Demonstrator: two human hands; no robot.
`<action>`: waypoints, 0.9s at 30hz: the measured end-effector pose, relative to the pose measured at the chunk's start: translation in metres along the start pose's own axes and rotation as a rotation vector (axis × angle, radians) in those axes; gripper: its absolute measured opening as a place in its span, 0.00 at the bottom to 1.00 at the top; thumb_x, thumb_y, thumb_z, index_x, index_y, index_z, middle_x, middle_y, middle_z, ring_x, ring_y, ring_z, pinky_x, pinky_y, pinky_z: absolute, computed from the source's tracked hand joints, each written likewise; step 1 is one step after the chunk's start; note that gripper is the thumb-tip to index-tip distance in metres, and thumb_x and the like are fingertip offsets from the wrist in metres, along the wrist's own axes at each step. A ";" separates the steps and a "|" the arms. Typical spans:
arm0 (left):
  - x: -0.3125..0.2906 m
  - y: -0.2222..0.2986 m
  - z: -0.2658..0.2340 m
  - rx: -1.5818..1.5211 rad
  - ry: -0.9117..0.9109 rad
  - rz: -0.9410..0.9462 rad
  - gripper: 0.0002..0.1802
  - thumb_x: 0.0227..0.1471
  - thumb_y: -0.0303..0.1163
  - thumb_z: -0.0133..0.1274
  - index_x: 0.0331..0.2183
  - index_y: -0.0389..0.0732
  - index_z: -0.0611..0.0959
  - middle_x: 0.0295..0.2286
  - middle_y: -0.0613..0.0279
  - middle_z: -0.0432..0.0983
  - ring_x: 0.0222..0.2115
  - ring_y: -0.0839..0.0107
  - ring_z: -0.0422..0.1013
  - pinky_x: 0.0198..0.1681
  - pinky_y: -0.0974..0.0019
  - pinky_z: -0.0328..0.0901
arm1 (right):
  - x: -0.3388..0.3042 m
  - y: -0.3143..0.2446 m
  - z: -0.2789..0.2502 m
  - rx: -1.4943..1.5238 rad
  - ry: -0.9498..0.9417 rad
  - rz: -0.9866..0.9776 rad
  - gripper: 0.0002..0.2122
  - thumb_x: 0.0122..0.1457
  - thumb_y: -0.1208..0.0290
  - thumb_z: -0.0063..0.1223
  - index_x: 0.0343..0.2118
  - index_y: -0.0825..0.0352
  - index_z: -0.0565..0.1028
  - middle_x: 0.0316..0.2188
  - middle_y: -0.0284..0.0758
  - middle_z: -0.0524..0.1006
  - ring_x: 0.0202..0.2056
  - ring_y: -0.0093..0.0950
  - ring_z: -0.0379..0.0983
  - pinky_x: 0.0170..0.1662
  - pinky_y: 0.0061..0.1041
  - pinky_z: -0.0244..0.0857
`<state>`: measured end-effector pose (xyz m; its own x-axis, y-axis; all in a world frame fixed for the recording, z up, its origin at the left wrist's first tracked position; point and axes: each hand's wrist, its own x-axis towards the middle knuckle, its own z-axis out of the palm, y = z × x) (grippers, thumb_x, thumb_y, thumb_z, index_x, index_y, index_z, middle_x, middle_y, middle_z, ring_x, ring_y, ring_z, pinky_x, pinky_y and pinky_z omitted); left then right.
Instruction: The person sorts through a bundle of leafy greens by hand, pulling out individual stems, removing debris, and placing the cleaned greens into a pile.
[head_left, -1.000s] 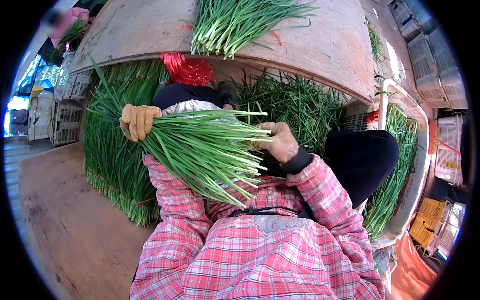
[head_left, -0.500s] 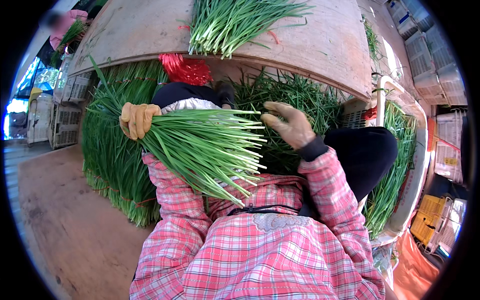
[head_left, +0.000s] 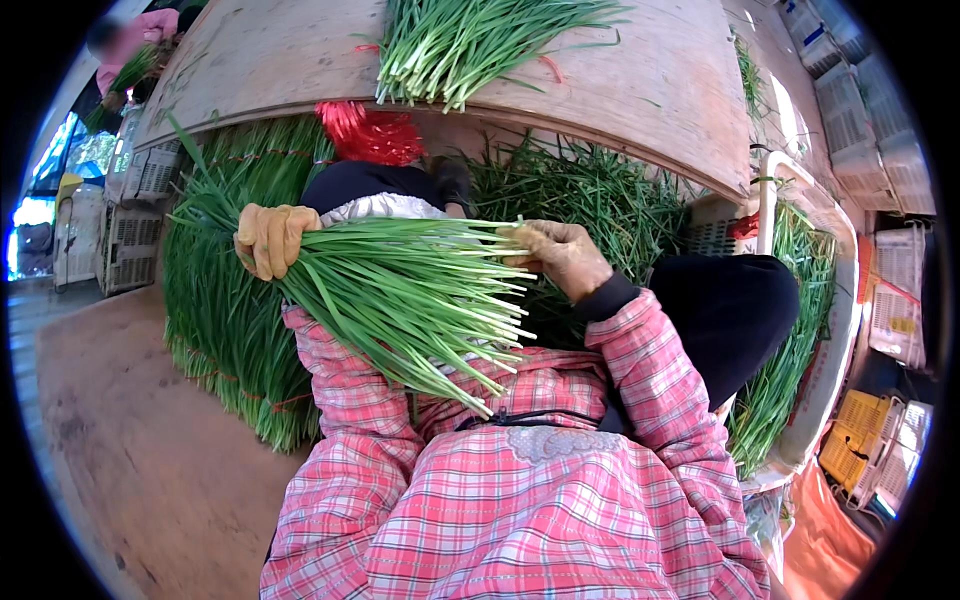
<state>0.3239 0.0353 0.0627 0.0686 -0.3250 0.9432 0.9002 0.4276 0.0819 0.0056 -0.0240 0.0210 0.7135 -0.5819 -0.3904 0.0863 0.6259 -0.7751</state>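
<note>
A fanned bunch of garlic chives (head_left: pixel 400 290) lies across my lap, its pale cut ends pointing right. My left hand (head_left: pixel 272 241), in a tan glove, is closed round the leafy part at the left. My right hand (head_left: pixel 560 255), gloved too, pinches the pale tips of the uppermost stalks at the bunch's right end. Its fingertips partly cover those tips. Another loose pile of garlic chives (head_left: pixel 465 50) rests on the wooden board (head_left: pixel 640 120) in front of me.
Tied chive bundles (head_left: pixel 240 330) are stacked at my left, under the board's edge. Red ties (head_left: pixel 370 135) hang there. Loose green trimmings (head_left: pixel 585 205) lie beyond my right hand. At right stands a white crate (head_left: pixel 835 330) of chives. A co-worker (head_left: pixel 130 50) handles greens at far left.
My right hand has moved slightly left, from just beside the bunch's cut ends onto them, and its fingers have closed there. The left hand and the bunch have hardly shifted.
</note>
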 end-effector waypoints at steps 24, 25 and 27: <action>0.005 -0.016 0.017 0.087 0.236 -0.007 0.10 0.57 0.33 0.30 0.25 0.42 0.62 0.08 0.78 0.64 0.07 0.86 0.58 0.24 0.80 0.57 | -0.018 -0.036 0.055 -1.390 0.153 -0.799 0.09 0.45 0.68 0.57 0.29 0.64 0.76 0.30 0.38 0.75 0.32 0.38 0.71 0.36 0.34 0.64; 0.005 -0.018 0.013 0.065 0.211 -0.014 0.10 0.57 0.33 0.30 0.25 0.43 0.62 0.08 0.78 0.64 0.07 0.86 0.58 0.25 0.80 0.58 | -0.007 -0.032 0.062 -1.328 0.126 -0.881 0.08 0.45 0.68 0.57 0.28 0.65 0.76 0.29 0.38 0.75 0.31 0.38 0.71 0.34 0.35 0.65; 0.005 -0.020 0.010 0.049 0.208 -0.005 0.11 0.58 0.33 0.30 0.25 0.43 0.61 0.08 0.79 0.64 0.07 0.86 0.58 0.23 0.82 0.58 | 0.007 -0.021 0.064 -1.168 0.073 -1.011 0.05 0.48 0.72 0.55 0.26 0.67 0.74 0.27 0.39 0.75 0.28 0.34 0.72 0.31 0.31 0.65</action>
<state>0.3018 0.0341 0.0689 0.1557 -0.4921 0.8565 0.8792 0.4643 0.1069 0.0530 -0.0082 0.0664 0.6572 -0.5434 0.5223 -0.1028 -0.7511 -0.6522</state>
